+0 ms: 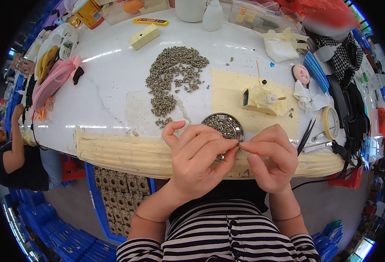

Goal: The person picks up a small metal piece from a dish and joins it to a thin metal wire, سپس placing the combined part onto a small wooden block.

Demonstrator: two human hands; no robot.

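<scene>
Over the near edge of the table, my left hand (pixel 200 159) is closed in a pinch, with a tiny grey metal part (pixel 238 144) at its thumb and index fingertips. My right hand (pixel 274 158) comes in from the other side. Its index fingertip meets the part, while its thumb stands apart from that finger. Beneath my fingers lies a round metal dish (pixel 243 126) with many similar small metal parts (pixel 225 124) in it. My left hand hides some of the dish. Beyond it, a large loose pile of the same parts (pixel 175 65) spreads over the white table.
A tape-wrapped block (pixel 264 101) with a small stick sits on yellow paper (pixel 227 81). Tweezers (pixel 306 136) and a tape roll (pixel 331 122) lie at right. White bottles (pixel 212 16) stand at the back. A blue crate (pixel 97 196) of metal blocks is below left; another person (pixel 15 161) sits far left.
</scene>
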